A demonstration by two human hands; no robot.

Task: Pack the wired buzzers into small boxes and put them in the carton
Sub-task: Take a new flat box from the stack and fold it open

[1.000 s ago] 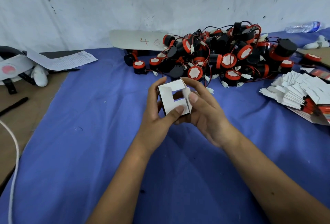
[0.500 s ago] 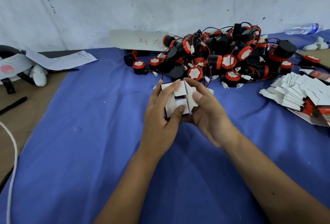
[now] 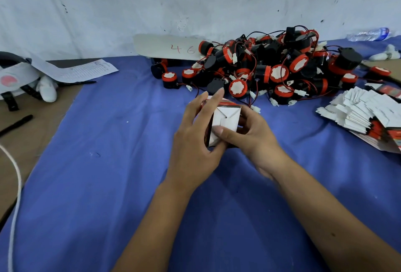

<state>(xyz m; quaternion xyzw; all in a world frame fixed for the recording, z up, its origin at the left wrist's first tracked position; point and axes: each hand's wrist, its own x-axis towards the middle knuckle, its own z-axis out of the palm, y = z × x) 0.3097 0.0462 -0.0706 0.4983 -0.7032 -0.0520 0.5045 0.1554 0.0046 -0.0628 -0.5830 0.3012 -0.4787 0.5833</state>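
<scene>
I see both hands clasping the box (image 3: 224, 121) above the blue cloth (image 3: 108, 163): left hand (image 3: 195, 141) wraps its side, right hand (image 3: 249, 137) thumbs its folded white flaps. Contents hidden. Buzzers (image 3: 271, 65) lie heaped behind; flat boxes (image 3: 364, 111) stacked right.

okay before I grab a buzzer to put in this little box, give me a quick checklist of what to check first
1. Small box held by both hands: ok. Left hand and right hand both grip it.
2. End flaps facing you folded shut: ok, the white flaps look interlocked.
3. Other end open for loading: cannot tell, it faces away.
4. Buzzers available: ok, the buzzer pile lies just behind the box.
5. A free hand to pick one: not ok, both hold the box.
6. Carton in place: cannot tell, none is in view.
</scene>
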